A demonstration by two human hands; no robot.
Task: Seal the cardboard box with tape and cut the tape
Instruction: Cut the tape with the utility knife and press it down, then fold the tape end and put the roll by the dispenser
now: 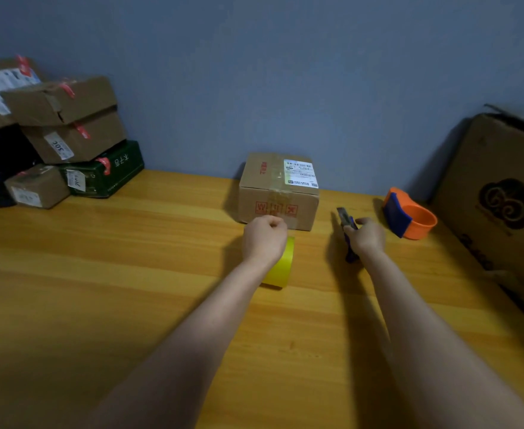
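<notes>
Cardboard box (278,191), the task's object, is set on the wooden table (99,274) against the blue wall, its top seam and front face already covered by a strip of clear tape. A yellowish tape roll (282,264) is seen just in front of the box, partly hidden under the left hand (265,238), which is closed in a fist, apparently around the roll or the strip; which one cannot be told. A blue utility knife (347,233) is gripped by the right hand (367,236), blade end pointed toward the box. The cutting step is judged to be in hand. The strip should be kept taut by the left hand, and the blade drawn across it close to the box's lower edge, away from the fingers.
</notes>
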